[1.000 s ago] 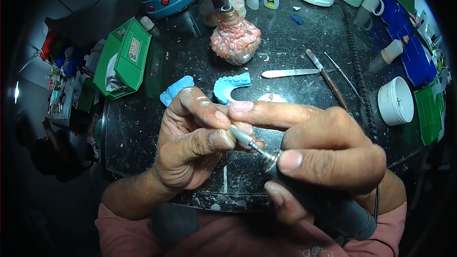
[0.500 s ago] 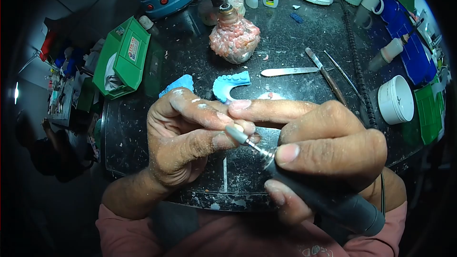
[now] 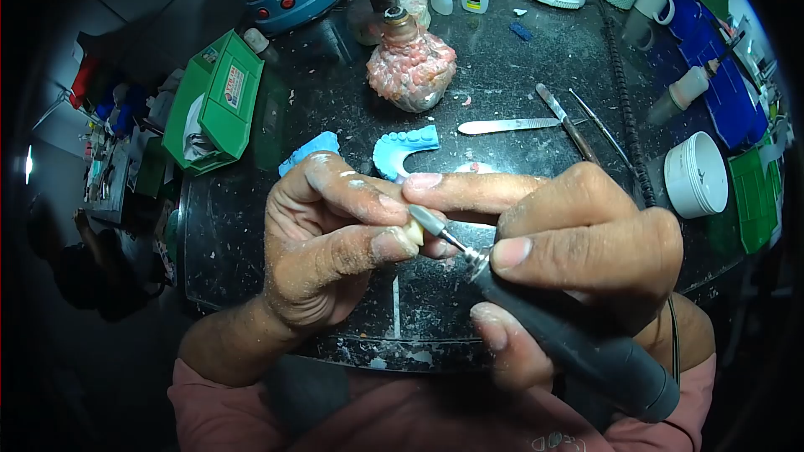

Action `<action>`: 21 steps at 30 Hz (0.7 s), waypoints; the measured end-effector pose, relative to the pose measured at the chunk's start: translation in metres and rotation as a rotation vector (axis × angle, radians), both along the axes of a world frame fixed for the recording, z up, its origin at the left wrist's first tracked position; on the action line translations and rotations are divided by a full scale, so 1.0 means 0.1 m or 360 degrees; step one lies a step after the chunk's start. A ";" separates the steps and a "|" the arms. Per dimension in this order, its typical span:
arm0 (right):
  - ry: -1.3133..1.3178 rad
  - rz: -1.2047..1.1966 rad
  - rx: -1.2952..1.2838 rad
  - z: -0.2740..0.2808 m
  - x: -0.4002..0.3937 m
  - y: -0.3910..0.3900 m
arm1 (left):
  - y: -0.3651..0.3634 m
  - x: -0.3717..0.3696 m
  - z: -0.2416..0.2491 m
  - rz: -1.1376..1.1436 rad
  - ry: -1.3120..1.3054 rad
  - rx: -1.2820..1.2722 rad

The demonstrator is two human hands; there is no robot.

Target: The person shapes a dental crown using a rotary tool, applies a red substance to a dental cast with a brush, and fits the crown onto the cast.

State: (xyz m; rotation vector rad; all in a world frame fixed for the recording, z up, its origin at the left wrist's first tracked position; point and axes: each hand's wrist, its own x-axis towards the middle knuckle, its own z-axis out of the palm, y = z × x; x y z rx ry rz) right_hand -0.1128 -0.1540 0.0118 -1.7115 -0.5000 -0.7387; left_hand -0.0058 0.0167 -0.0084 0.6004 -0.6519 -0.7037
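Observation:
My left hand (image 3: 322, 230) pinches a small cream artificial tooth (image 3: 413, 233) between thumb and fingertips; most of it is covered. My right hand (image 3: 599, 238) is wrapped round a black rotary handpiece (image 3: 578, 339), held slanting up to the left. Its grey pointed bur (image 3: 426, 218) lies against or right beside the tooth; contact is hard to tell. The right index finger reaches across to the left fingertips. White dust coats both hands. Behind them sit a blue dental arch model (image 3: 406, 149) and another blue piece (image 3: 311, 149), partly hidden by my left hand.
A wax-covered burner (image 3: 412, 71) stands at the back centre. A wax knife (image 3: 576, 121), a flat spatula (image 3: 507, 125) and tweezers (image 3: 603, 130) lie beyond my right hand. A green bin (image 3: 213, 109) is at left, a white tub (image 3: 696, 174) at right.
The handpiece and right hand have shifted slightly right, and the bur has turned a little. More of the cream tooth shows between the left fingertips.

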 end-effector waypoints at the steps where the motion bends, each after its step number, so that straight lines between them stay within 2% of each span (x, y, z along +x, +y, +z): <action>1: 0.0003 0.0017 0.0059 -0.01 0.00 0.01 | 0.00 -0.01 0.00 -0.0001 -0.0001 -0.0001; 3: -0.0051 0.0019 0.0159 0.00 0.01 0.06 | 0.00 -0.05 -0.01 -0.0085 0.0251 -0.0049; 5: 0.0159 -0.0115 -0.0144 0.08 -0.06 0.01 | 0.01 -0.05 -0.03 -0.0087 0.0260 -0.0047; 8: -0.0007 0.0036 0.0011 0.01 0.00 -0.01 | 0.02 -0.06 -0.03 -0.0162 0.0345 0.0004; 11: 0.0049 -0.0169 -0.0063 0.02 -0.01 0.03 | 0.02 -0.08 -0.03 -0.0162 0.0448 -0.0044; 13: 0.0035 -0.0072 -0.0087 0.03 0.02 0.01 | 0.01 -0.09 -0.02 -0.0176 0.0513 -0.0017; 15: -0.0248 0.0002 0.0096 -0.07 0.08 0.05 | 0.01 -0.10 -0.03 -0.0151 0.0533 -0.0077; 16: -0.0155 0.0119 -0.0024 -0.06 0.05 -0.03 | 0.03 -0.08 -0.01 -0.0180 0.0514 -0.0009; 19: -0.0368 -0.0011 0.0137 -0.09 0.11 0.09 | 0.02 -0.08 -0.02 -0.0186 0.0500 0.0016; 21: -0.0352 -0.0019 0.0116 -0.08 0.10 0.06 | 0.02 -0.08 -0.02 -0.0162 0.0510 -0.0025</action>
